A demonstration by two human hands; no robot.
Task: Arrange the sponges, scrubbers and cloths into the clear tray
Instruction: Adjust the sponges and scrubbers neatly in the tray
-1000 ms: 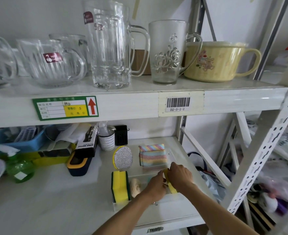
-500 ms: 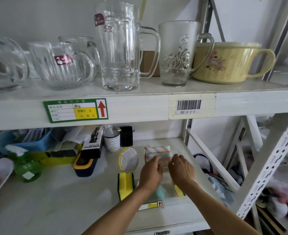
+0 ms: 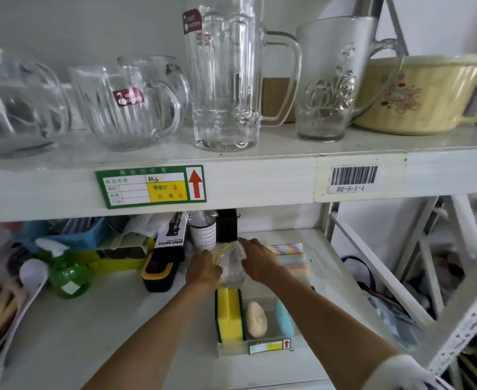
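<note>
Single head cam, wide-angle, facing forward and slightly down at the shelving unit. Close range: upper shelf at eye level, lower shelf below, forearms entering bottom.

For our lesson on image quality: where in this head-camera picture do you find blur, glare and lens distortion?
Head view: the right forearm and its white sleeve are smeared; the glass mugs carry soft window highlights; the shelf edge bows, wide-angle bending; the silver scrubber between both hands stays fairly sharp.
</note>
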